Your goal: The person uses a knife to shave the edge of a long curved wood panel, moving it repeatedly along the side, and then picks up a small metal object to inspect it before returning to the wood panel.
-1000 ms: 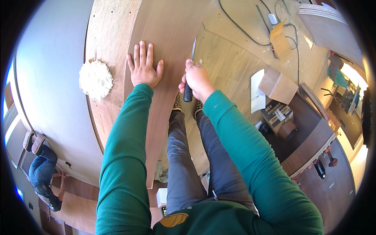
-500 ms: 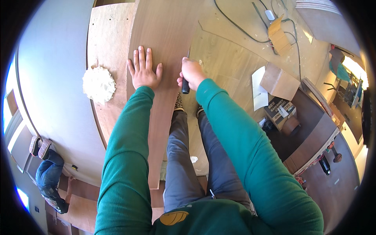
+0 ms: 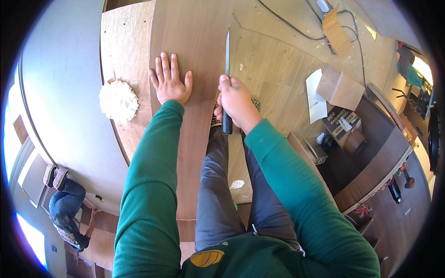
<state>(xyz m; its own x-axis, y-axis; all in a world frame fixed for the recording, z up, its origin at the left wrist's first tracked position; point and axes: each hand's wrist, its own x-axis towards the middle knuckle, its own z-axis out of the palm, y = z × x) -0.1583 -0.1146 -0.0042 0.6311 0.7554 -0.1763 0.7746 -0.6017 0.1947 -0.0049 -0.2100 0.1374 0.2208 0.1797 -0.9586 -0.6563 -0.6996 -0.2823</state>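
Note:
A long brown wood-grain panel runs away from me, overlapping a paler plywood board on its left. My left hand lies flat on the panel with its fingers spread. Just off the panel's right edge, my right hand is wrapped round the black handle of a file. Its narrow grey blade points away from me, alongside that edge; whether it touches the edge I cannot tell. A white ruffled bundle sits left of my left hand, by the plywood's outer edge.
Right of my legs are an opened cardboard box, a white sheet and a printed carton by a dark cabinet. Black cables cross the floor farther off. A co-worker is at the lower left.
My right hand has drawn back toward me and slightly right with the file, and more of its blade shows. My left hand stays flat on the panel.

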